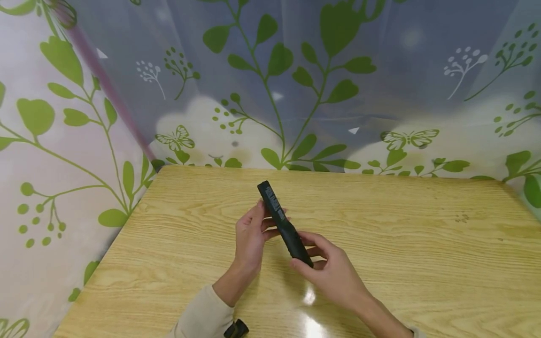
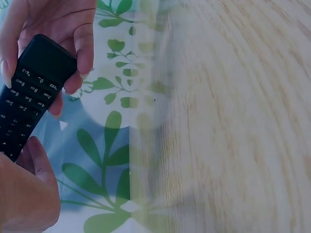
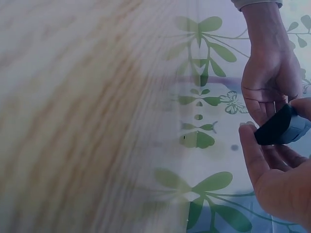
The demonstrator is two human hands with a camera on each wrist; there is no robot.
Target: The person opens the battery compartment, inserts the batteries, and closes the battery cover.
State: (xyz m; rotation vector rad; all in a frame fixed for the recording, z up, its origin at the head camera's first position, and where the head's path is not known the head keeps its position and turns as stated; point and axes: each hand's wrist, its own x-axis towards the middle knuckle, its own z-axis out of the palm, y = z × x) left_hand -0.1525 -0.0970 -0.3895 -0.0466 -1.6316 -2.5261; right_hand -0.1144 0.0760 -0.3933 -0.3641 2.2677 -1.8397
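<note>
A long black remote control [image 1: 282, 224] is held tilted above the table between both hands. My left hand [image 1: 250, 240] holds its far part, with the thumb along the near side and fingers behind it. My right hand [image 1: 336, 270] grips the near end between thumb and fingers. Printed text shows along the upper part in the head view. Number keys cover the face of the remote control [image 2: 30, 92] in the left wrist view, with a blank area by the right hand. The right wrist view catches the thick end of the remote control [image 3: 277, 127].
Below the hands spreads a wood-grain table [image 1: 401, 244]. Curtains with green leaf patterns [image 1: 270, 103] hang along its back and left sides. A small black object [image 1: 236, 328] sits at the left sleeve [image 1: 204, 312].
</note>
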